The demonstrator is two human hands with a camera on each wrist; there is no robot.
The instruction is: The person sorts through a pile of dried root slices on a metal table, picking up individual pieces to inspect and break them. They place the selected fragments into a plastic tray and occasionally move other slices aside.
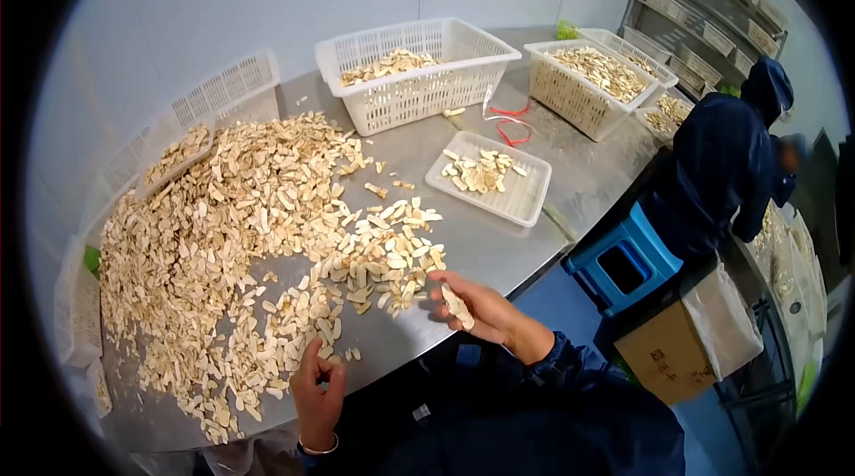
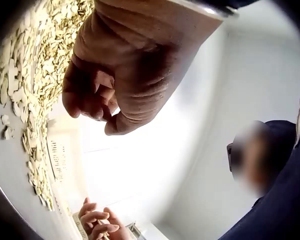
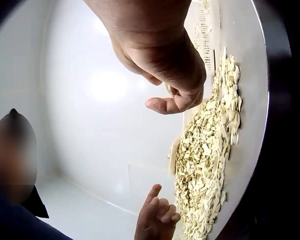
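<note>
A wide heap of pale dried slices with brownish edges covers the left of the metal table. My right hand, over the near table edge, holds a few slices between its thumb and fingers. To its left, my left hand hovers by the near edge of the heap, index finger raised and other fingers loosely curled. Nothing shows in its grasp in the left wrist view, where the left hand has a gap between thumb and fingers. A shallow white tray bears a small pile of slices.
White slotted baskets with slices stand at the back, one in the middle and one at the right. A red-and-white cord lies behind the tray. On the right are a person in dark clothing, a blue stool and a cardboard box.
</note>
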